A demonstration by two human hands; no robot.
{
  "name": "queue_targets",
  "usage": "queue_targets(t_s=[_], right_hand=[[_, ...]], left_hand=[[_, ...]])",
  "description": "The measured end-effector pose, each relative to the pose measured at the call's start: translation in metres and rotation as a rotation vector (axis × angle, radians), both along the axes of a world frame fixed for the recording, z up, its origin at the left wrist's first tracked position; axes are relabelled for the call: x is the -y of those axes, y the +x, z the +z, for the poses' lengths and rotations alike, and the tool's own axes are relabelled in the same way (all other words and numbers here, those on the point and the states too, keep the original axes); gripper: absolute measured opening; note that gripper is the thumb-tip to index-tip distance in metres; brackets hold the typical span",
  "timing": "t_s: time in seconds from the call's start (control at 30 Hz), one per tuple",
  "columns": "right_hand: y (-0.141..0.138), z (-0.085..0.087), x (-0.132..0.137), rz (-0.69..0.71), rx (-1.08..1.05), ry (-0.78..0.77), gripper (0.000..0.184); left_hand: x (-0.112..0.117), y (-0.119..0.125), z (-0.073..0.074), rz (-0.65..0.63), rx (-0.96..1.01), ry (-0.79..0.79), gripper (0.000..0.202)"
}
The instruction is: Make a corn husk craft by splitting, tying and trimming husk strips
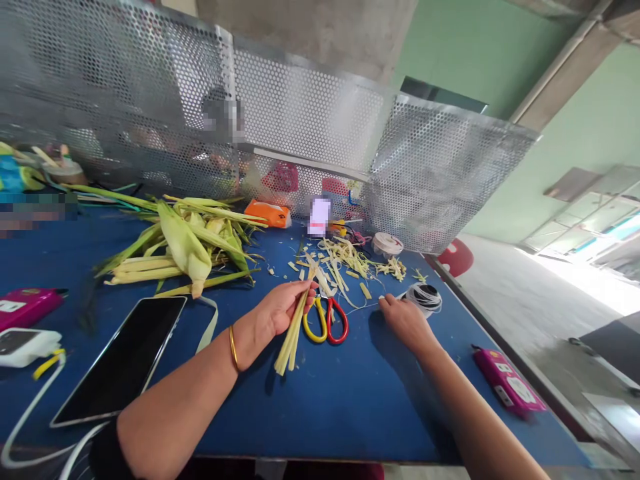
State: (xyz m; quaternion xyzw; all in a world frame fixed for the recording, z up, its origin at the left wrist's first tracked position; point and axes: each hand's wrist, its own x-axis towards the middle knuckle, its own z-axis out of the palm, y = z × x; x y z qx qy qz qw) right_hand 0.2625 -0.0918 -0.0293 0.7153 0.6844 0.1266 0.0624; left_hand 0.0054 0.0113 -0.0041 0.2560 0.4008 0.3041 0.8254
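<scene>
My left hand is closed around a bundle of pale corn husk strips, whose cut ends fan out below and whose top pokes above my fingers. Just right of it lie scissors with one yellow and one red handle, the blades hidden under husk scraps. My right hand is low over the table with its fingers pinched on a thin white thread, which runs left toward the scissors. Behind that hand sits a coil of white thread, partly covered by it.
A heap of green corn husks lies at left behind a large dark-screened phone. Husk scraps, an orange packet and a roll of white tape lie farther back. Pink-purple packs flank both sides. A perforated metal screen rises behind.
</scene>
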Motion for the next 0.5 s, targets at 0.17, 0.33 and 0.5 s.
queue_targets(t_s=[0.17, 0.33, 0.5], right_hand=[[-0.022, 0.035, -0.001, 0.227, 0.138, 0.435, 0.022], [-0.041, 0.049, -0.034, 0.18, 0.08, 0.495, 0.02], [-0.074, 0.021, -0.038, 0.054, -0.327, 0.084, 0.023]], left_hand=[[-0.002, 0.0, -0.004, -0.014, -0.012, 0.04, 0.019], [-0.002, -0.001, 0.0, -0.003, -0.031, 0.027, 0.02], [-0.005, -0.002, -0.003, 0.049, 0.055, -0.013, 0.017]])
